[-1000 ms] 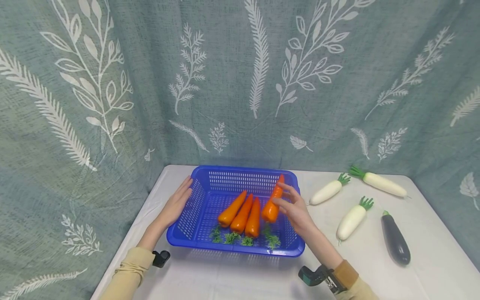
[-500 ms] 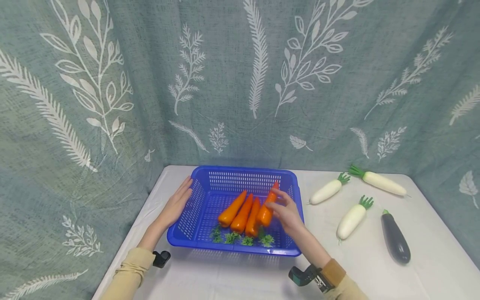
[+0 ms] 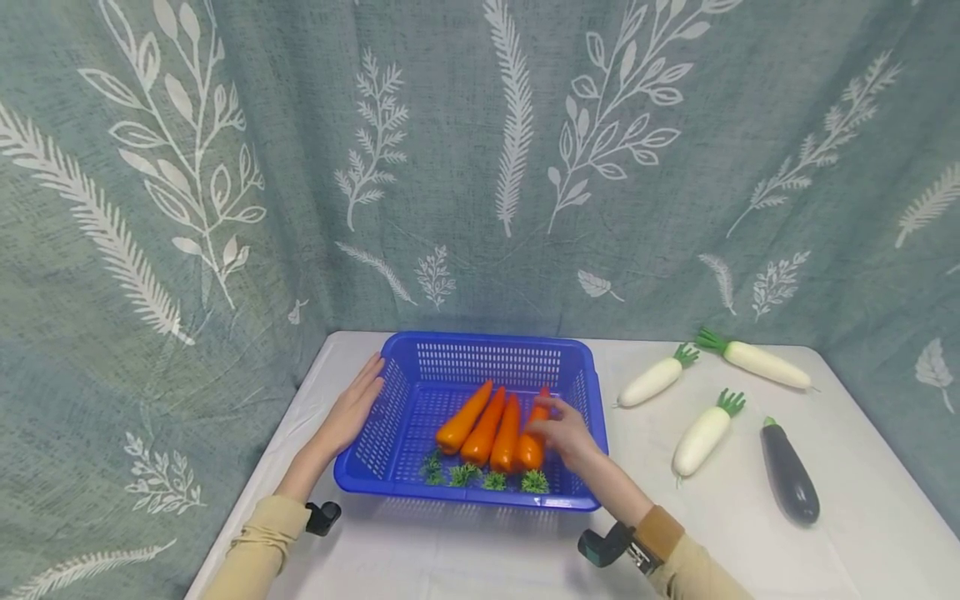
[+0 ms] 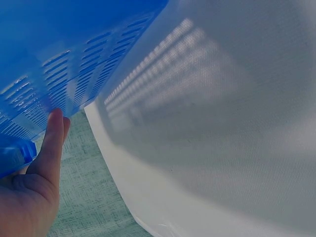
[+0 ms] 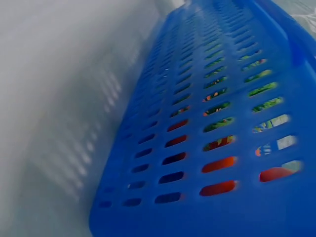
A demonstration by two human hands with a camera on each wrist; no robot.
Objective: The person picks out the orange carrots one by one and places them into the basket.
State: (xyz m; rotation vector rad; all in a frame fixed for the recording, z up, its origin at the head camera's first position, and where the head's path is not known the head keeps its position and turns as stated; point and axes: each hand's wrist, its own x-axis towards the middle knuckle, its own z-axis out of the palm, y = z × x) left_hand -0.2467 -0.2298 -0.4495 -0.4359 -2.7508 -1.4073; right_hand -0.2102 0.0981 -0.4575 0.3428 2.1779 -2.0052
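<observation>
In the head view my right hand (image 3: 566, 435) reaches over the right side of a blue plastic basket (image 3: 480, 497). Its thumb and fingers hold an orange carrot (image 3: 530, 452), low among the others, and cover part of it. Several carrots (image 3: 480, 443) lie side by side in the basket, tips pointing away, leafy green tops (image 3: 495, 482) toward the front wall. My left hand (image 3: 352, 414) rests along the basket's left side with straight fingers. The left wrist view shows a straight finger (image 4: 49, 148) against the slotted outer wall. Through slots in the right wrist view, orange carrots (image 5: 218, 187) show; the hand is hidden.
Right of the basket on the white table (image 3: 652, 517) lie a near white radish (image 3: 702, 442), another radish (image 3: 651, 382) and a far radish (image 3: 768, 367). A dark eggplant (image 3: 790, 473) lies farther right. A leaf-patterned curtain (image 3: 465, 167) hangs behind.
My right hand has brought the carrot left and down, from the basket's right side to beside the other carrots. My left hand has stayed in place.
</observation>
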